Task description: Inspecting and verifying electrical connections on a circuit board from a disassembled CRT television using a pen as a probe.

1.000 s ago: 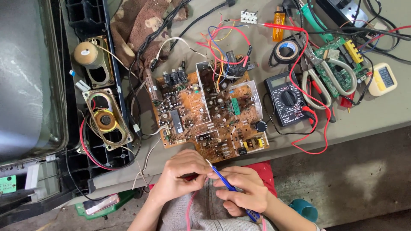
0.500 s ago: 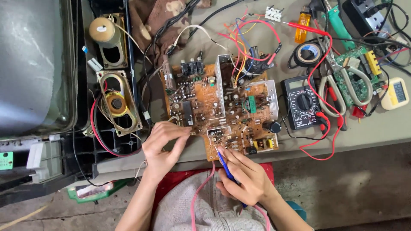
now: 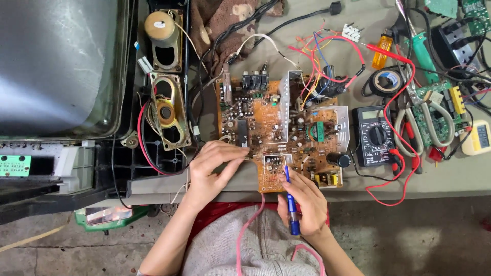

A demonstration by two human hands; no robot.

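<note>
— Orange-brown circuit board (image 3: pixel 279 138) lies flat on the bench ahead; where are my hands?

— Left hand (image 3: pixel 212 168) presses its near-left edge, fingers loose. Right hand (image 3: pixel 302 204) pinches a blue screwdriver (image 3: pixel 289 197), shaft pointing away, tip touching the board's near edge.

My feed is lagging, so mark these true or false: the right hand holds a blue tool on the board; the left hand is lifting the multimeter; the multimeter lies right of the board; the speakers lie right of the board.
1. The right hand holds a blue-handled tool with its tip on the circuit board. True.
2. The left hand is lifting the multimeter. False: it rests at the board's left lower edge.
3. The multimeter lies right of the board. True.
4. The speakers lie right of the board. False: they lie to its left.
</note>
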